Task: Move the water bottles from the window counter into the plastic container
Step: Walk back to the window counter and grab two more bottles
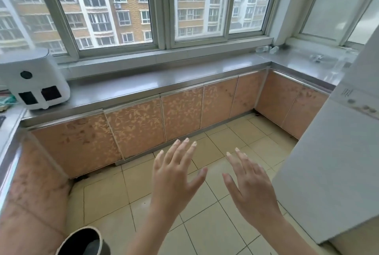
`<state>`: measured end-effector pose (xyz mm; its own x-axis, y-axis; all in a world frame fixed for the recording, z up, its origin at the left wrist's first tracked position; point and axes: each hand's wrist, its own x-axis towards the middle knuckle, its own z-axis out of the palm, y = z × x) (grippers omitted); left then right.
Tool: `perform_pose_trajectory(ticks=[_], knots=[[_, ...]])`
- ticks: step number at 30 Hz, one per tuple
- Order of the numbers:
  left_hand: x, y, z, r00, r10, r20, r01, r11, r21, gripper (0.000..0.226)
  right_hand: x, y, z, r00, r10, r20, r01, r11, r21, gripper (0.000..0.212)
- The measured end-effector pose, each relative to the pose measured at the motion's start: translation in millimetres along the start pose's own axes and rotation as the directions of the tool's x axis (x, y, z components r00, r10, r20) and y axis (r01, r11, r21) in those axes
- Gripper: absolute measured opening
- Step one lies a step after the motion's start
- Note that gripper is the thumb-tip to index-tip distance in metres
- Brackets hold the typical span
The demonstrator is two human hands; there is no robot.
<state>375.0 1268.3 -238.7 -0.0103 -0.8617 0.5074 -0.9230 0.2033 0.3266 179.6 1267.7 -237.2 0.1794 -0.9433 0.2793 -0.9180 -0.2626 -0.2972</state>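
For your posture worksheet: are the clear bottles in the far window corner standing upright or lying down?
Lying down: the water bottles rest on their sides on the counter, against the window frame.

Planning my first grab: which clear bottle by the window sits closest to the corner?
The right-hand bottle of the pair; the other bottle lies further left along the sill.

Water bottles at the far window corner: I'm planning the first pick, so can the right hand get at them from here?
Probably not yet. The right hand hovers open over the floor, well short of the water bottles lying on the counter; nothing blocks the way.
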Motion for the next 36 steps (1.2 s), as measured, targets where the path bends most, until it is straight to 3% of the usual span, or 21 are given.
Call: perform_pose_trajectory(ticks=[25,36], knots=[[438,26,278,0.984,0.135,0.118,-0.13,0.99,-0.049,0.066,415,243,38,0.987,0.139,-0.086,-0.145,0.988,-0.06,0.058],[653,2,418,0.958,0.223,0.18,-0.21,0.973,-0.091,0.071,618,334,76,0.963,0.24,-0.122,-0.253,0.962,-0.107,0.061]])
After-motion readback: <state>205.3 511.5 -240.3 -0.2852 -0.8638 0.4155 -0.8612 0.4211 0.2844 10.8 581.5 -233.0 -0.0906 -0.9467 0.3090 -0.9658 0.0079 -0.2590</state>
